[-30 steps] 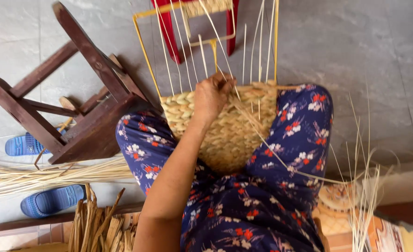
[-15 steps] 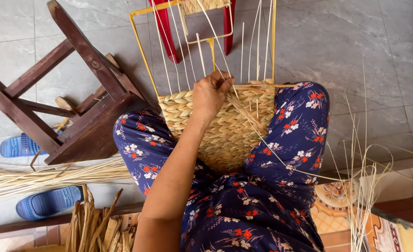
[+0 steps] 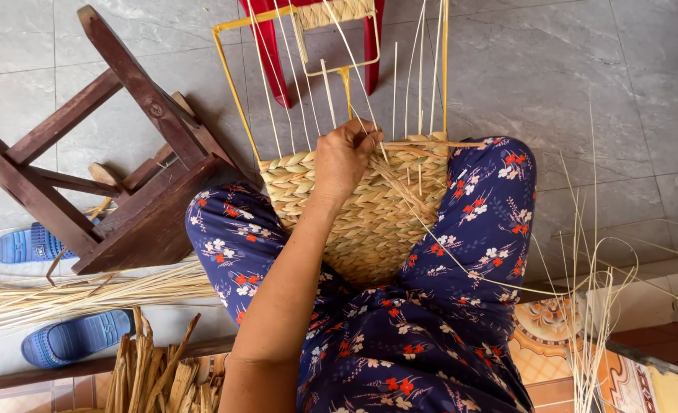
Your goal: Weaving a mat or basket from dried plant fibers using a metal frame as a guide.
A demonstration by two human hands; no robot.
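A half-woven straw basket (image 3: 369, 229) stands wedged between my knees, which are in blue flowered trousers (image 3: 477, 222). A yellow wire frame (image 3: 236, 84) and thin upright stakes (image 3: 394, 92) rise from its braided rim. My left hand (image 3: 343, 160) rests on that rim, its fingers pinched on a straw strand (image 3: 431, 229) that trails down to the right over my thigh. My right hand is out of sight.
An overturned dark wooden stool (image 3: 132, 191) lies at the left, close to my knee. A red plastic stool (image 3: 274, 61) stands behind the basket. Two blue sandals (image 3: 25, 245) (image 3: 71, 336), a straw bundle (image 3: 86, 294), brown dry strips (image 3: 151, 371) and loose thin stalks (image 3: 591, 306) lie around.
My left hand stays at the basket rim, its fingers working the strand slightly. The view has shifted a little.
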